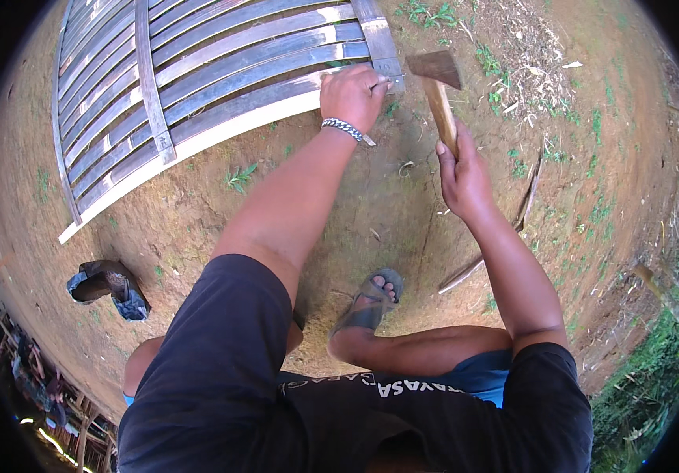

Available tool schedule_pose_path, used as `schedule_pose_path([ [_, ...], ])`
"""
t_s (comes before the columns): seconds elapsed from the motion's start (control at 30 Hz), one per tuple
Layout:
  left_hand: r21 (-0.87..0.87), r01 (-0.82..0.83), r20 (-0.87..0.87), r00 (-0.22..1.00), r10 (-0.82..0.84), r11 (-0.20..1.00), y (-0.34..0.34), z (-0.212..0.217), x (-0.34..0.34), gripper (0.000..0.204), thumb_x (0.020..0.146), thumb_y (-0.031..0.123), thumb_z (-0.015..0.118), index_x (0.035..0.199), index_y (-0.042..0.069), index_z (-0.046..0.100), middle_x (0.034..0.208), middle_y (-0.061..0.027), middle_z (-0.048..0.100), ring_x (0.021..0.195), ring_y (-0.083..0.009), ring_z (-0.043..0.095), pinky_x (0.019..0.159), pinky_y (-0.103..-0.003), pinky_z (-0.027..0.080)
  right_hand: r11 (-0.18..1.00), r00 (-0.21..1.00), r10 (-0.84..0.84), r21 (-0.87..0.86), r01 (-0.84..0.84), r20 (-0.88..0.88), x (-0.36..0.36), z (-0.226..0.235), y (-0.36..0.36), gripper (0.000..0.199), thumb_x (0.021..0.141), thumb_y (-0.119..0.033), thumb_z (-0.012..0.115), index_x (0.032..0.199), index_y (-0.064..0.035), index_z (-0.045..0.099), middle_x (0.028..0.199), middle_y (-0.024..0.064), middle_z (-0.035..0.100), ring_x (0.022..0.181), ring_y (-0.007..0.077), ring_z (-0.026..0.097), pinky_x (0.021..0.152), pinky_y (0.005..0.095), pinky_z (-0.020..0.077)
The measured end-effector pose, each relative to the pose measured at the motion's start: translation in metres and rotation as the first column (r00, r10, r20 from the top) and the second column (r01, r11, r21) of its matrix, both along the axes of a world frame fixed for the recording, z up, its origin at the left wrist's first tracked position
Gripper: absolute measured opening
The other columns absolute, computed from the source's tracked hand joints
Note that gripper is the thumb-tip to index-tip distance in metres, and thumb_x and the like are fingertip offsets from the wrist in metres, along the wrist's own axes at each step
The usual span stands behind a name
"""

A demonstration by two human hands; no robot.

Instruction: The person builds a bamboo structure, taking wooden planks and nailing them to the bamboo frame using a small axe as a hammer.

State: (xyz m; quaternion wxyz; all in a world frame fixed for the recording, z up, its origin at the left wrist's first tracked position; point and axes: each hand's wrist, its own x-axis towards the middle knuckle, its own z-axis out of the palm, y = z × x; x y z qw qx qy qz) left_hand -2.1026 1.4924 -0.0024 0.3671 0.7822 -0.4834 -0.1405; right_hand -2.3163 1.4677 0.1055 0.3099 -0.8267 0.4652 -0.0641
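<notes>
My right hand (466, 175) is wrapped round the wooden handle of a hatchet (436, 71). Its dark metal head is raised just right of a slatted wooden panel's corner, apart from the wood. The panel (257, 57) has several long strips with crosspieces over them and lies at the upper left. My left hand (351, 98), with a chain bracelet at the wrist, is closed at the panel's near right corner, by the end of a crosspiece (376, 39). Whatever its fingers pinch is too small to make out.
An opened dark plastic bag (108, 288) stands on the bare soil at the left. Wood shavings (533, 67) are scattered at the upper right. A thin stick (530, 189) and a pale strip (461, 276) lie near my right forearm. My sandalled foot (369, 302) is below the hands.
</notes>
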Motion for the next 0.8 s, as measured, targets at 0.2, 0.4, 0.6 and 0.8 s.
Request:
schedule_pose_path([
  [0.2,0.007,0.008,-0.006,1.0,-0.008,1.0,-0.002,0.0,0.0,0.012,0.085,0.027,0.073,0.084,0.015,0.077,0.089,-0.0017,0.071,0.086,-0.0257,0.067,0.077,-0.043,0.045,0.989,0.99,0.08,0.132,-0.064,-0.12,0.006,-0.001,-0.001,0.048,0.103,-0.018,0.055,0.148,-0.0067,0.041,0.121,0.0307,0.063,0.109,0.0484,0.064,0.091,0.0494,0.0517],
  [0.4,0.003,-0.006,0.003,1.0,0.006,1.0,-0.004,0.001,0.0,0.012,0.085,0.027,0.072,0.085,0.017,0.078,0.088,-0.0015,0.071,0.087,-0.0256,0.067,0.078,-0.042,0.045,0.997,1.0,0.016,0.078,-0.015,-0.018,-0.005,-0.015,0.004,0.047,0.103,-0.019,0.054,0.146,-0.0084,0.04,0.112,0.0313,0.066,0.1,0.0512,0.064,0.085,0.0544,0.0517],
  [0.6,0.017,-0.018,-0.016,1.0,0.018,1.0,-0.004,0.002,-0.002,0.013,0.085,0.029,0.073,0.087,0.016,0.078,0.088,-0.0014,0.07,0.087,-0.0253,0.067,0.078,-0.043,0.044,0.984,0.987,0.032,0.178,-0.003,-0.159,0.004,-0.004,-0.002,0.049,0.104,-0.02,0.055,0.148,-0.0048,0.041,0.123,0.0314,0.063,0.113,0.0472,0.063,0.094,0.0476,0.051],
  [0.8,-0.014,-0.019,0.008,1.0,0.019,1.0,-0.003,0.0,-0.002,0.012,0.084,0.028,0.073,0.084,0.016,0.076,0.088,-0.0017,0.07,0.087,-0.0251,0.067,0.078,-0.043,0.044,0.999,0.997,-0.048,0.029,0.046,0.063,0.014,0.006,0.001,0.047,0.103,-0.019,0.053,0.147,-0.0089,0.04,0.115,0.0309,0.065,0.103,0.0505,0.065,0.087,0.0541,0.0528],
])
